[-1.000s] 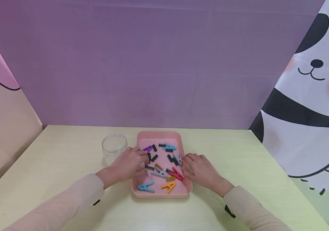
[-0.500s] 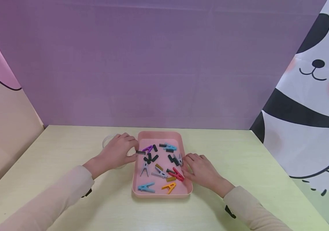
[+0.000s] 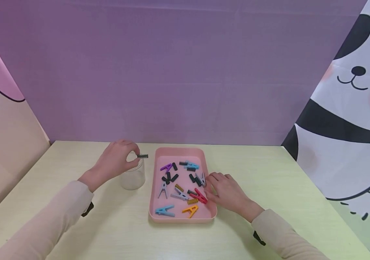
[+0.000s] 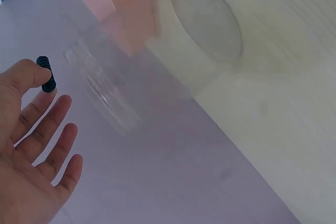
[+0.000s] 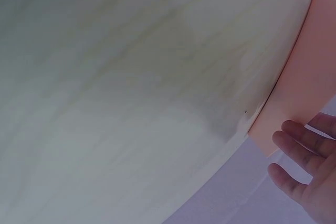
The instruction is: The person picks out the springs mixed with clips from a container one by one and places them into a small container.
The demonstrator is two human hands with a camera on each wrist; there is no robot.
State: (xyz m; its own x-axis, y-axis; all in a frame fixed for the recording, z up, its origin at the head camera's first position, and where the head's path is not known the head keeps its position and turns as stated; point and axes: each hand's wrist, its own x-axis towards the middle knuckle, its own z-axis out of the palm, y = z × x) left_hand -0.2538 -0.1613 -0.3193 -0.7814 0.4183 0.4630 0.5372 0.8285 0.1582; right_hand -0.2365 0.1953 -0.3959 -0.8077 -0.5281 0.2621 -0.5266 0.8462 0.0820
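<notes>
My left hand (image 3: 113,159) pinches a black coil spring (image 3: 143,156) between thumb and index finger, over the mouth of a clear round jar (image 3: 133,178). In the left wrist view the spring (image 4: 46,74) stands out from the pinch, the other fingers spread loosely, and the transparent jar (image 4: 105,90) is beside them. My right hand (image 3: 226,192) rests against the right side of the pink tray (image 3: 179,151), fingers relaxed at its rim. Its fingers (image 5: 302,148) touch the tray's outer wall (image 5: 310,66) in the right wrist view.
The tray holds plastic clip pieces: purple (image 3: 166,167), grey (image 3: 163,189), red (image 3: 199,196), yellow (image 3: 190,210) and light blue (image 3: 164,211). Black springs, golden springs (image 3: 192,201) and short black pieces (image 3: 174,166) lie among them. A purple backdrop (image 3: 185,72) rises behind the table (image 3: 246,162).
My left hand has lifted the black spring out of the tray and carried it left and away from me, over the jar. The right hand stays at the tray's side.
</notes>
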